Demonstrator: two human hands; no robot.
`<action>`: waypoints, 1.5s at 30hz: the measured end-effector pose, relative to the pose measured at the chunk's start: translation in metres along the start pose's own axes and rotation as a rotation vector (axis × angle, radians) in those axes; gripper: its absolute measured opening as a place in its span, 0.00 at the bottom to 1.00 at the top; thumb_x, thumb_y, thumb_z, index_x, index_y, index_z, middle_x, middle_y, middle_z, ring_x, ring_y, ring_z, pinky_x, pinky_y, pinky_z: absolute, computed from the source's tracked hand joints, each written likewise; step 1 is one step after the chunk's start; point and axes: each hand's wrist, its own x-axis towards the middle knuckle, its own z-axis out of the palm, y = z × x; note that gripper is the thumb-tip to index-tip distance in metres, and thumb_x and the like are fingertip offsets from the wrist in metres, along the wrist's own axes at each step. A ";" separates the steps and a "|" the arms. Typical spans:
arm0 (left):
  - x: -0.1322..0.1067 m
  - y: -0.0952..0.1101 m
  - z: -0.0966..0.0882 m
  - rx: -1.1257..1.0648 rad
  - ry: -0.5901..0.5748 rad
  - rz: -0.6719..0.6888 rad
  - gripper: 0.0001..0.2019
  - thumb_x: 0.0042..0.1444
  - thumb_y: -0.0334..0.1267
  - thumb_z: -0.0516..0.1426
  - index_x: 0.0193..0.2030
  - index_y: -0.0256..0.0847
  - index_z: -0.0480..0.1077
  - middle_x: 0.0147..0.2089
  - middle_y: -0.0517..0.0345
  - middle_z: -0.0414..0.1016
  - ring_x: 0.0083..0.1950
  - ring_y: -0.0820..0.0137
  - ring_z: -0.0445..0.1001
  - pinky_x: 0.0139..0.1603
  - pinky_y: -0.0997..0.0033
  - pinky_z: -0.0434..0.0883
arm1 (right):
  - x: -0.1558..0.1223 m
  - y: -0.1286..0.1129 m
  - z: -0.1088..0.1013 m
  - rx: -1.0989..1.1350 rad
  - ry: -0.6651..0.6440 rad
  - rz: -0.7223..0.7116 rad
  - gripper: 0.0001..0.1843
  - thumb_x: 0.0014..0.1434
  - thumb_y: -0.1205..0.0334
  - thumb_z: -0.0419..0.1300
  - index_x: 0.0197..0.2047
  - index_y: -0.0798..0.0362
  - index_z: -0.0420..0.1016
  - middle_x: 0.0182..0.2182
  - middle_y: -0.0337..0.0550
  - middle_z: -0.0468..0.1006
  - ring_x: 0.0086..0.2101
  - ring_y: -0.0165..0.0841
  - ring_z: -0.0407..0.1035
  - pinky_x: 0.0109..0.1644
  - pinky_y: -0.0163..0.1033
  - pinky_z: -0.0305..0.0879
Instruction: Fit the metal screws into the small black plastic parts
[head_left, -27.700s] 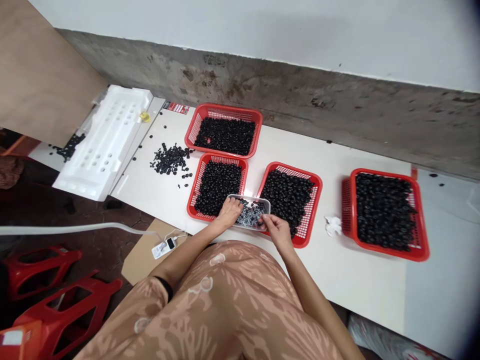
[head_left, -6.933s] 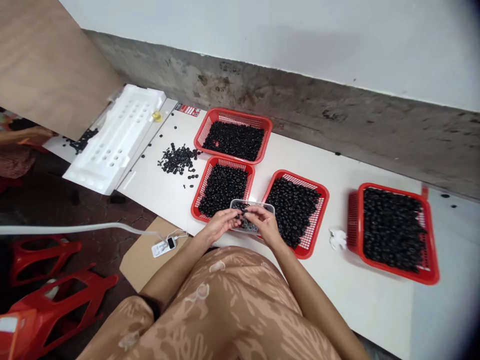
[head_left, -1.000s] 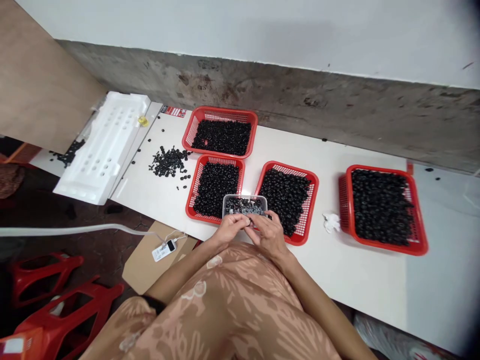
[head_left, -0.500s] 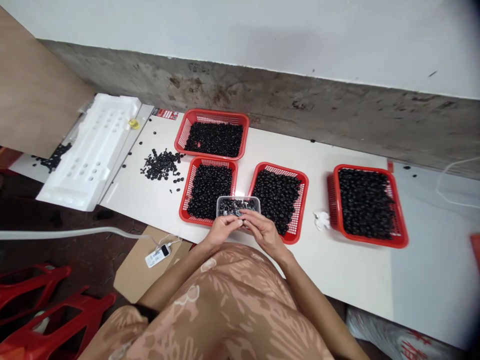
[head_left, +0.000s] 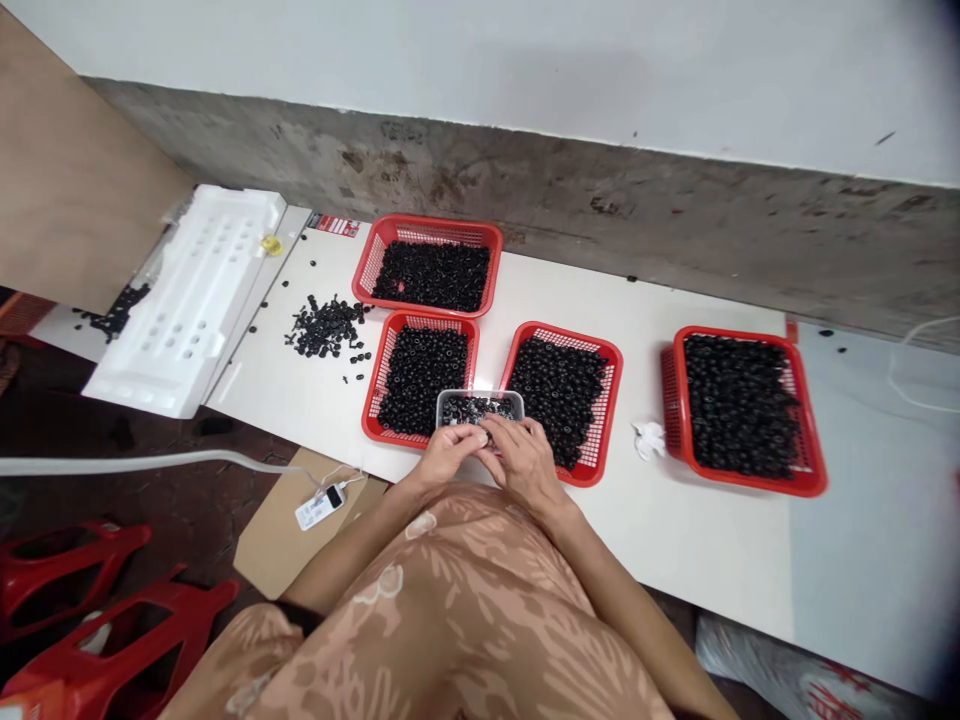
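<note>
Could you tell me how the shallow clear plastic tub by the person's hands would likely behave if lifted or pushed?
The shallow clear plastic tub looks thin-walled, so it is probably light and slightly flexible. Its low rim suggests the small black ring-shaped pieces inside could spill if it tipped, and they may slide about.

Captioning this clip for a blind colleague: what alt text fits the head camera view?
The left hand and right hand work at the near edge of a small clear tub of black rings. Four red baskets heaped with rings stand on a white table, beside a loose pile of rings.
</note>
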 end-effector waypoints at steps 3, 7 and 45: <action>-0.001 0.001 -0.001 0.015 -0.019 0.006 0.16 0.51 0.48 0.61 0.34 0.33 0.76 0.35 0.53 0.75 0.38 0.69 0.68 0.46 0.70 0.63 | 0.002 0.001 0.001 -0.037 -0.018 -0.021 0.15 0.66 0.57 0.53 0.51 0.55 0.69 0.47 0.52 0.77 0.45 0.38 0.71 0.54 0.47 0.54; -0.001 0.000 -0.004 0.006 -0.069 0.023 0.17 0.52 0.49 0.60 0.37 0.34 0.76 0.38 0.53 0.75 0.41 0.67 0.69 0.50 0.69 0.63 | 0.004 0.004 0.001 -0.098 -0.043 -0.061 0.14 0.68 0.57 0.49 0.48 0.56 0.69 0.41 0.50 0.78 0.39 0.36 0.71 0.54 0.47 0.52; 0.004 -0.002 0.003 -0.022 -0.014 -0.069 0.12 0.48 0.42 0.62 0.30 0.32 0.75 0.31 0.54 0.74 0.35 0.71 0.68 0.41 0.72 0.63 | -0.009 0.011 0.012 0.129 0.087 0.007 0.17 0.62 0.60 0.57 0.54 0.54 0.70 0.46 0.50 0.78 0.42 0.36 0.75 0.57 0.48 0.55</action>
